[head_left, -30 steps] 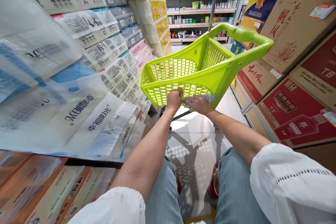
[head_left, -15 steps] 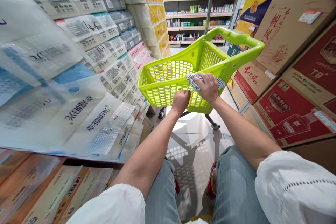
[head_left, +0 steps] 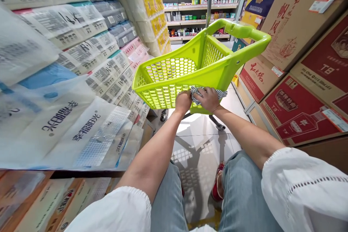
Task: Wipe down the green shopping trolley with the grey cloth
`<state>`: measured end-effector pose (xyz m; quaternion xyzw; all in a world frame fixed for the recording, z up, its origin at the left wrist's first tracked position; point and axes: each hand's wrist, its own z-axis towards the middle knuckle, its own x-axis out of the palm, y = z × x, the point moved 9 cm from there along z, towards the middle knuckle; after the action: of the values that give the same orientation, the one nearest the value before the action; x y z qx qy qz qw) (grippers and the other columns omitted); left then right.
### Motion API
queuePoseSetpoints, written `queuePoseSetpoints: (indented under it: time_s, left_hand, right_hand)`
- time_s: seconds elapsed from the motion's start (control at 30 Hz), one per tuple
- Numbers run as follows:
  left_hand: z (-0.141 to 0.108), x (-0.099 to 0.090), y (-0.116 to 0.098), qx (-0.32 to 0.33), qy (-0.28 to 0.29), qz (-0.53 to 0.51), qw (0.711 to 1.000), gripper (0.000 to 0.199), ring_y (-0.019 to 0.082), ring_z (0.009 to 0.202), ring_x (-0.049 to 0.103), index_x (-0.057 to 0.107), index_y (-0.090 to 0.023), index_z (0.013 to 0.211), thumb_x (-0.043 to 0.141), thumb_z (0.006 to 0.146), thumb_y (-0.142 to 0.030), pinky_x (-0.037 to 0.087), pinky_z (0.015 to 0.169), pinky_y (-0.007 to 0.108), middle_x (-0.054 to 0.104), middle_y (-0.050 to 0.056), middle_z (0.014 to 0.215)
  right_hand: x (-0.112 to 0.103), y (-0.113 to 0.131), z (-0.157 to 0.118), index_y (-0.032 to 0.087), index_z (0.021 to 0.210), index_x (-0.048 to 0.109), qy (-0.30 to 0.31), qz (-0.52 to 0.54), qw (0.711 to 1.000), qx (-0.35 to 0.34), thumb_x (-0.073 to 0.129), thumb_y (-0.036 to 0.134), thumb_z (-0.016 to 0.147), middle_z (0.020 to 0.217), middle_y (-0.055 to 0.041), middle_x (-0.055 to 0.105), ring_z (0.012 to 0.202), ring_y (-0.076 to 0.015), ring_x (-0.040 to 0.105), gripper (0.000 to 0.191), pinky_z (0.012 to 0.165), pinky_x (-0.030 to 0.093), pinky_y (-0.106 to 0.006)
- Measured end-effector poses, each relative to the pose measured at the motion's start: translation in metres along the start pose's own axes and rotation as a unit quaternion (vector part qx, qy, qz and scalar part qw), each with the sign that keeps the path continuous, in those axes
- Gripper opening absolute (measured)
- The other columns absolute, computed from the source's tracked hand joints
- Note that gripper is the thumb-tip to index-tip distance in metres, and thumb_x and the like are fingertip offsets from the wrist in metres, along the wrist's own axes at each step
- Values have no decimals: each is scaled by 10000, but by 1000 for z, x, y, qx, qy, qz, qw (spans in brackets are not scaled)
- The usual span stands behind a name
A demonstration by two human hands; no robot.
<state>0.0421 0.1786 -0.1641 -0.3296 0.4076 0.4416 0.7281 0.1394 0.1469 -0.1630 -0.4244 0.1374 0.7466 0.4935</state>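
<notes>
Head view: right fingers (head_left: 209,95) around striped cloth (head_left: 222,95), left fingers (head_left: 186,96) fist-tight, "幸福阳光" on white pack (head_left: 87,130).

The scene is bright. Light from above and beyond the cart (head_left: 220,70) leaves a white glare patch on the floor (head_left: 187,125) and throws a latticed shadow (head_left: 190,166) towards the wearer. Sheen washes over the plastic packs (head_left: 87,127). The middle is fairly crisp; packs and cartons (head_left: 290,116) stretch and lean at the edges, lower-left boxes (head_left: 51,203) softening, far shelves (head_left: 187,7) lacking fine detail.
</notes>
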Motion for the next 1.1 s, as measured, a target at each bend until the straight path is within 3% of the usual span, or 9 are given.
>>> queuePoseSetpoints:
  time_s: [0.23, 0.33, 0.47, 0.67, 0.77, 0.9, 1.1]
  left_hand:
    - [-1, 4, 3, -7, -35, -39, 999, 418, 195, 869, 626, 646, -175, 1100, 286, 979, -350, 435, 796, 293, 700, 102, 957]
    - [-1, 6, 4, -1, -38, -48, 998, 449, 200, 884, 626, 642, -173, 1118, 263, 983, -372, 434, 809, 298, 700, 106, 971]
    - [0, 6, 4, -5, -31, -48, 998, 434, 206, 890, 626, 643, -170, 1122, 279, 979, -359, 435, 812, 304, 701, 111, 982]
    - [0, 0, -1, -4, -23, -27, 999, 381, 224, 846, 625, 673, -158, 1001, 318, 961, -290, 426, 757, 317, 699, 123, 923]
    - [-1, -2, -2, -4, -27, -28, 999, 403, 225, 846, 624, 668, -158, 1011, 298, 970, -313, 423, 752, 316, 697, 125, 919]
    - [-1, 0, 1, -10, -15, -28, 999, 370, 220, 847, 623, 667, -151, 1002, 324, 957, -283, 428, 756, 309, 695, 121, 912]
    - [0, 2, 3, -11, -23, -50, 998, 411, 210, 896, 627, 646, -169, 1092, 294, 974, -345, 435, 809, 304, 698, 114, 987]
  right_hand:
    - [54, 32, -44, 259, 1098, 628, 115, 32, 986, -115, 372, 201, 948, 1168, -65, 613, 970, -226, 474, 302, 771, 284, -361]
    - [61, 35, -51, 238, 1085, 633, 129, 33, 982, -134, 373, 182, 946, 1163, -73, 608, 984, -225, 473, 300, 768, 285, -355]
    - [36, 20, -25, 220, 1085, 633, 85, 10, 992, -92, 362, 224, 954, 1064, -86, 613, 933, -220, 467, 300, 740, 283, -343]
    - [-40, -20, 29, 267, 1120, 619, -69, -14, 997, 38, 369, 260, 958, 1156, -79, 572, 946, -221, 434, 297, 782, 284, -360]
    - [-52, -29, 36, 275, 1152, 607, -93, -5, 993, 75, 391, 260, 952, 1198, -80, 549, 964, -223, 429, 295, 806, 286, -364]
    - [-27, -17, 19, 283, 1133, 614, -50, 1, 997, 54, 402, 274, 948, 1165, -77, 568, 937, -222, 433, 282, 772, 279, -355]
    - [30, 27, -29, 259, 1093, 626, 79, 13, 992, -102, 361, 236, 958, 1088, -68, 604, 926, -212, 445, 298, 742, 266, -344]
